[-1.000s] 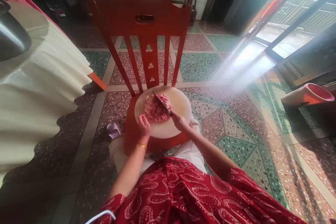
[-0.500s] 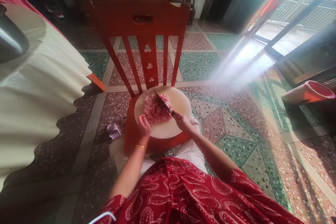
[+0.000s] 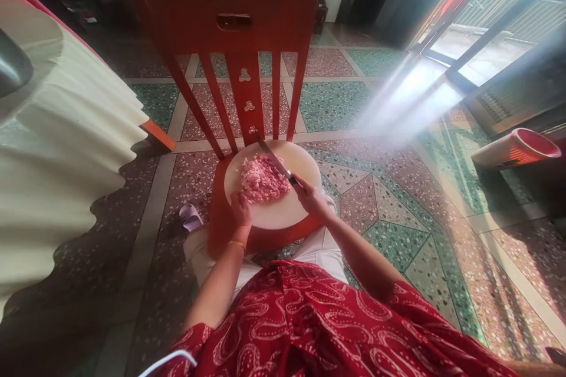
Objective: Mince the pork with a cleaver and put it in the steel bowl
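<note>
A round pale cutting board [image 3: 300,168] lies on the seat of a red wooden chair [image 3: 230,23] in front of me. A heap of chopped pink meat [image 3: 263,178] sits in its middle. My right hand [image 3: 309,195] grips the handle of a knife [image 3: 273,159], whose blade is raised over the far right side of the meat, tip pointing away to the left. My left hand [image 3: 241,210], fingers curled, rests on the board's near left edge just beside the meat. A gold bangle is on that wrist.
A table with a cream scalloped cloth [image 3: 66,147] stands close on the left, a dark metal vessel [image 3: 13,68] on it. A red-rimmed bucket [image 3: 515,150] lies on its side at right. A lilac slipper [image 3: 190,217] sits on the terrazzo floor by the chair.
The knife has lifted off the meat and its tip has risen toward the chair back. My left hand stays at the board's edge. The view has tilted slightly.
</note>
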{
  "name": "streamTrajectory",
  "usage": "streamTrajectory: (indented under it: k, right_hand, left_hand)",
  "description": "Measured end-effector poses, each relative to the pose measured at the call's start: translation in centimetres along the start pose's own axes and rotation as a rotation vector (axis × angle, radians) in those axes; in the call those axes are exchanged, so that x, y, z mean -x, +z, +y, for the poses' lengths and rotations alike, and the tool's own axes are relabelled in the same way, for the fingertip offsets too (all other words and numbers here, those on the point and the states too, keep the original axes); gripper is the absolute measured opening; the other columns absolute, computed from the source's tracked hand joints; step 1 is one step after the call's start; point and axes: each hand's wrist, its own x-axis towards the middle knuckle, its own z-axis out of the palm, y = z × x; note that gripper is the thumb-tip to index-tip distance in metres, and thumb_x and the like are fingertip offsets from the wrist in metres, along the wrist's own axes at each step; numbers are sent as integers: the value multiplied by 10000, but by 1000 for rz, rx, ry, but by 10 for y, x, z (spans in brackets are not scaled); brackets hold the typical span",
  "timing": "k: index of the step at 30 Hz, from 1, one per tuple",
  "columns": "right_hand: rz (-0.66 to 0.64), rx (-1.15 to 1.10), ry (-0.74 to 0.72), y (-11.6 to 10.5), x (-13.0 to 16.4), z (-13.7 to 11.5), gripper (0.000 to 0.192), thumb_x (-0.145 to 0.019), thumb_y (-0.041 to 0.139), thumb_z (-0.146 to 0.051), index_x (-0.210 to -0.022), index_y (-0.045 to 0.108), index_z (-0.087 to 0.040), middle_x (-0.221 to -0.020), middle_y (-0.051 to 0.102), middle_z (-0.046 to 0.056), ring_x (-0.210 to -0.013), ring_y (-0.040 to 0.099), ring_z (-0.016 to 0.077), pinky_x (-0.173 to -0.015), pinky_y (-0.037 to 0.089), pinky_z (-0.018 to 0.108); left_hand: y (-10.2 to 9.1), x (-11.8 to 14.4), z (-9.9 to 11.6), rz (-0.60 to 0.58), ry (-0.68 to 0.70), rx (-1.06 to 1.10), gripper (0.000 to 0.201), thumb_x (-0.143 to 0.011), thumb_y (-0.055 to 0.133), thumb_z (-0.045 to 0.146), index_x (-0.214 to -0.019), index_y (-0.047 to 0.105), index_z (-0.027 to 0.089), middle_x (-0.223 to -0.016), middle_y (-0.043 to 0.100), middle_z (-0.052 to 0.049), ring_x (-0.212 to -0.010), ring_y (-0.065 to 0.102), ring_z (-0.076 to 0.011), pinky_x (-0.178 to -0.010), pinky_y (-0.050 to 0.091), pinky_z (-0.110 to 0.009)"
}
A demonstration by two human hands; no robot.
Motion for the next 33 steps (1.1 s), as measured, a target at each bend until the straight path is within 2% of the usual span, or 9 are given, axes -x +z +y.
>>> streamTrajectory:
  k: [4, 9, 13, 16, 19, 22, 25, 28, 33]
  right_hand:
    - [167, -2, -71, -3, -3, -4, 514, -947, 365, -358, -1419, 461, -180, -952, 723, 73, -907, 673, 197, -847, 515, 298]
    - [-35, 104, 76, 7, -6, 16, 448, -923, 405, -289, -1338, 554, -212, -1053, 719, 74, -942, 675, 210, -841, 506, 294]
    - [66, 54, 0, -7, -9, 5, 483, -934, 404, -338, -1383, 512, -199, -951, 728, 59, -827, 684, 180, -805, 516, 277]
    - [153, 9, -74, -6, -9, 3, 519, -946, 371, -340, -1430, 448, -167, -945, 727, 83, -857, 683, 185, -830, 513, 286]
    - [68, 62, 1, 4, -7, 14, 474, -926, 400, -295, -1367, 523, -174, -1040, 719, 97, -932, 677, 202, -849, 507, 291]
    - [-4, 95, 106, 3, -6, 17, 438, -919, 408, -296, -1305, 588, -194, -923, 736, 61, -791, 687, 183, -795, 520, 281]
    - [85, 34, 17, -7, -7, 9, 483, -938, 368, -339, -1368, 531, -190, -784, 722, 27, -660, 657, 156, -748, 530, 272]
    - [166, 27, -77, -5, -7, 9, 488, -947, 357, -337, -1391, 501, -195, -889, 735, 50, -769, 671, 171, -783, 525, 276]
    - [-32, 131, 45, 7, -4, 24, 417, -925, 419, -279, -1306, 583, -237, -1080, 718, 60, -921, 683, 203, -819, 509, 280]
  left_hand:
    - [0, 0, 2, 5, -32, 7, 239, -907, 346, 353, -946, 512, 185, -734, 547, -37, -627, 519, -153, -651, 448, -289]
    - [-2, 0, 7, 31, 16, -30, 245, -908, 369, 380, -922, 512, 182, -804, 573, -54, -712, 541, -155, -706, 447, -294]
    - [0, -1, 5, 13, -3, -1, 222, -902, 374, 356, -917, 512, 183, -759, 561, -43, -675, 538, -158, -670, 449, -290]
    - [0, -1, 3, -1, -26, -7, 206, -896, 372, 314, -947, 522, 183, -745, 561, -39, -644, 532, -157, -651, 449, -285]
    - [0, -1, 1, 18, 0, -25, 194, -889, 379, 293, -950, 524, 179, -816, 590, -67, -715, 561, -168, -706, 459, -298]
    - [-1, -2, 0, 28, 29, -37, 190, -886, 387, 301, -935, 522, 178, -849, 598, -81, -754, 565, -174, -733, 457, -306]
    - [0, -2, -2, -2, 14, -24, 207, -888, 386, 314, -953, 523, 173, -809, 584, -67, -700, 547, -166, -690, 450, -297]
    - [2, -2, -4, -9, -26, -21, 231, -895, 359, 304, -987, 519, 166, -764, 568, -48, -644, 528, -154, -655, 442, -288]
    - [0, -2, -3, 22, 33, -60, 214, -891, 375, 299, -960, 526, 164, -862, 601, -80, -769, 563, -172, -751, 453, -308]
